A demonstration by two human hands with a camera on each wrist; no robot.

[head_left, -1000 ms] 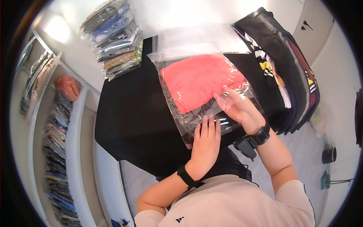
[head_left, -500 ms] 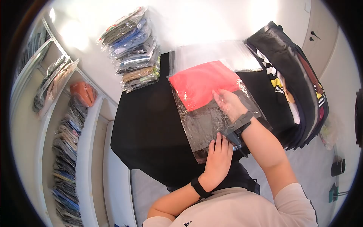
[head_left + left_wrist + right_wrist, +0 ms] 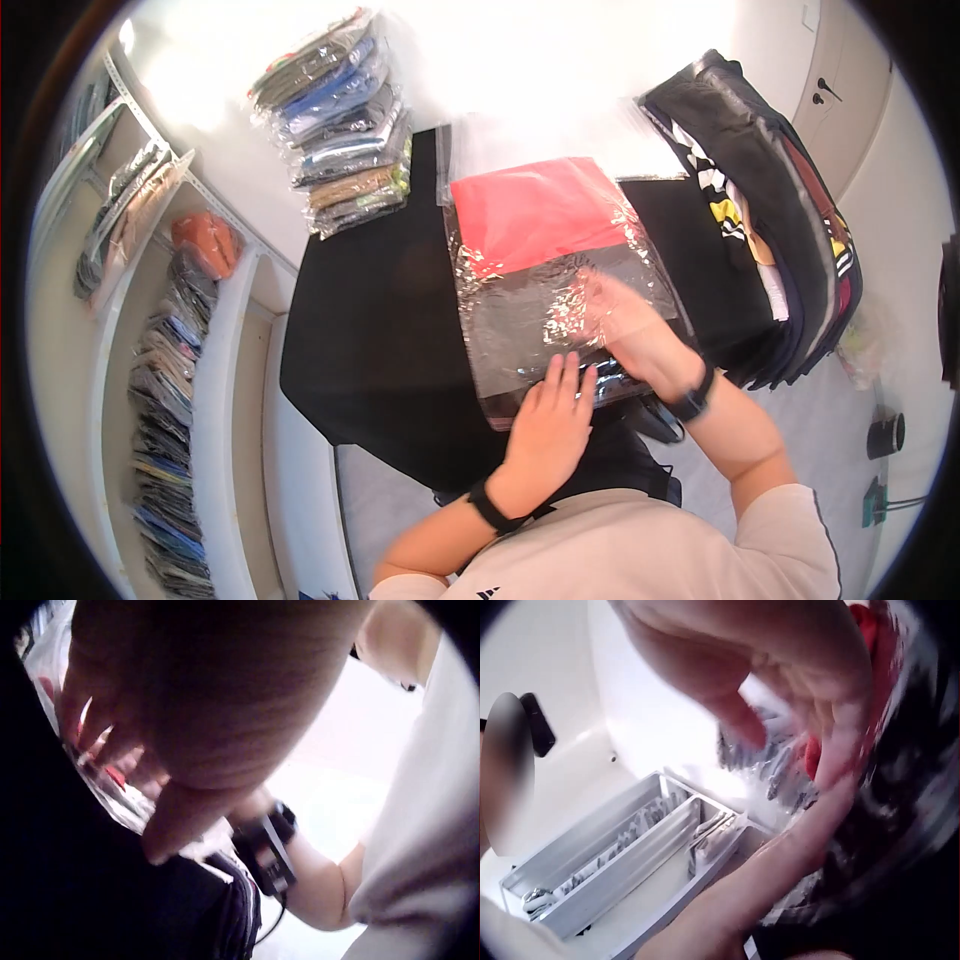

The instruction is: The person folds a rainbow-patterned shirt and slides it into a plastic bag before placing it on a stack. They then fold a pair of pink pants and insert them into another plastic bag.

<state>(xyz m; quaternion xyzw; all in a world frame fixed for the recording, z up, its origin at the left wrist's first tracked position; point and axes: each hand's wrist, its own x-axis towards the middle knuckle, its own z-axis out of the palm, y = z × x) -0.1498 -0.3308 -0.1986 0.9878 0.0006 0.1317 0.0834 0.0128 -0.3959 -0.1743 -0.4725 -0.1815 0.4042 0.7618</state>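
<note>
A folded coral-red garment (image 3: 545, 215) lies inside a clear plastic bag (image 3: 500, 320) on the black-covered table. The garment fills the bag's far part; the near part lies flat over the dark cloth. My left hand (image 3: 545, 430) rests at the bag's near edge, fingers extended over the film. My right hand (image 3: 635, 325) is on the bag's right half, below the garment, its fingers blurred and loosely bent against the shiny, wrinkled film. In the right wrist view, the right hand (image 3: 810, 697) has its thumb and fingers close beside the film, with red fabric showing behind.
Behind the bag lies a pile of clear empty bags (image 3: 560, 140). A stack of bagged garments (image 3: 350, 140) stands at the table's back left. Dark and patterned clothes (image 3: 770, 200) are draped at the right. Shelves with packed clothes (image 3: 175, 400) line the left.
My right hand has moved from the garment's lower edge toward me over the near part of the film. My left hand stays at the bag's near edge. The head view has shifted.
</note>
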